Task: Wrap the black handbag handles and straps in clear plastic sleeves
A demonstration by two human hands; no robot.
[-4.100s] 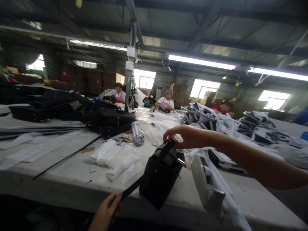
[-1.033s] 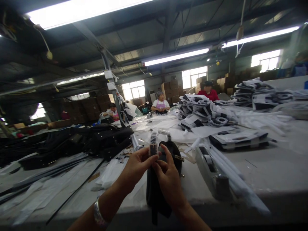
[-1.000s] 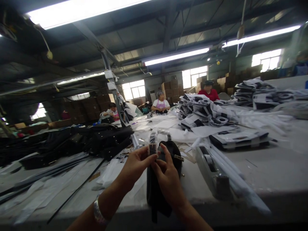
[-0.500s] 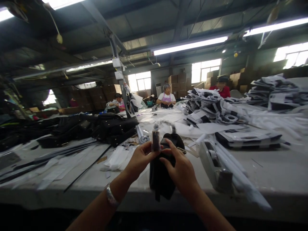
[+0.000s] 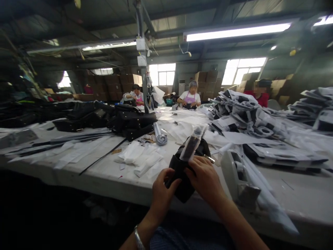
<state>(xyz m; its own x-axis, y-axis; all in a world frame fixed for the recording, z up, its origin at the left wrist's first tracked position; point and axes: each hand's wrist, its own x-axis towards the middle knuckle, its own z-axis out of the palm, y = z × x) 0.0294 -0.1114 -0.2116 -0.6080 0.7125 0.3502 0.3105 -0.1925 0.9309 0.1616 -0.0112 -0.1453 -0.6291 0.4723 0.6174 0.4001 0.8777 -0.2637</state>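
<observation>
A small black bag (image 5: 184, 192) sits tilted at the table's front edge, between my two hands. My left hand (image 5: 162, 191) pinches the bag's left side, thumb and fingers closed on its edge. My right hand (image 5: 206, 177) grips the bag's right side, its fingertips partly hidden against the black material. A dark strap wrapped in clear plastic (image 5: 191, 146) lies over the top of the bag and points away to the right. By my right hand a metal fitting (image 5: 208, 158) sticks out from the bag.
Right of the bag stands a grey tape dispenser (image 5: 234, 177) beside long rolled plastic (image 5: 270, 198). Black bags (image 5: 132, 119) are heaped at left, white sheets (image 5: 132, 152) nearer. Wrapped pieces (image 5: 239, 107) are piled at right. Several co-workers, one a person in a pink apron (image 5: 191, 99), sit across.
My left hand has let go of the plastic-wrapped strap and moved down to the bag's side. The strap now leans right over the bag. My right hand has closed on the bag; the view has shifted.
</observation>
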